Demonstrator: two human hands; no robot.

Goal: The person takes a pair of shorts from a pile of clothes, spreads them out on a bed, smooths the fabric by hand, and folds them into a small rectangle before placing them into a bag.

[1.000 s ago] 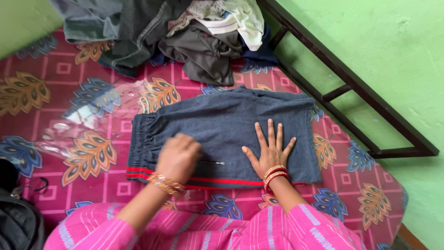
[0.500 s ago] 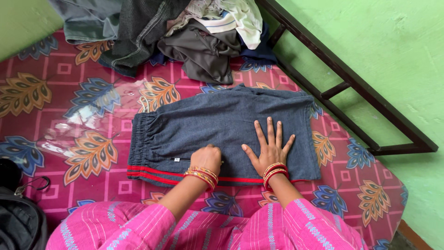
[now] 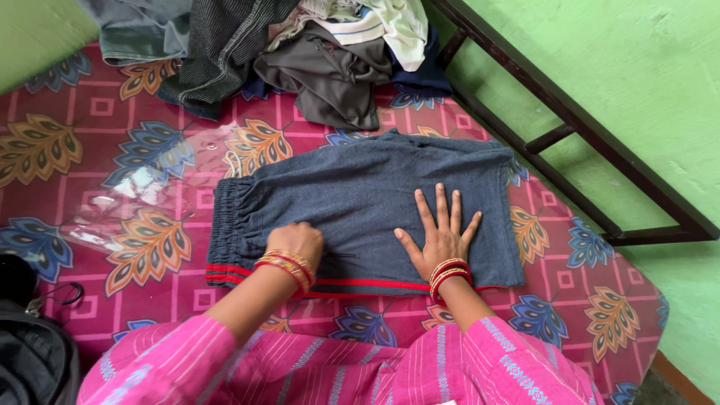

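Dark grey shorts [image 3: 360, 195] with red side stripes and an elastic waistband lie folded flat on the patterned bed cover. My right hand [image 3: 441, 234] presses flat on the shorts' right half, fingers spread. My left hand [image 3: 298, 241] rests on the cloth near the zip pocket, fingers curled down; I cannot see whether they pinch the fabric. Both wrists carry red and gold bangles. My pink sleeves fill the bottom of the view.
A heap of clothes [image 3: 300, 45] lies at the far edge of the magenta leaf-print bed cover [image 3: 112, 187]. A dark metal bed frame [image 3: 570, 127] runs along the green wall on the right. A black bag [image 3: 30, 352] sits at the lower left.
My left hand slid right along the shorts toward the zip pocket, then back left a little. The right hand stayed pressed flat. The camera shifted slightly.
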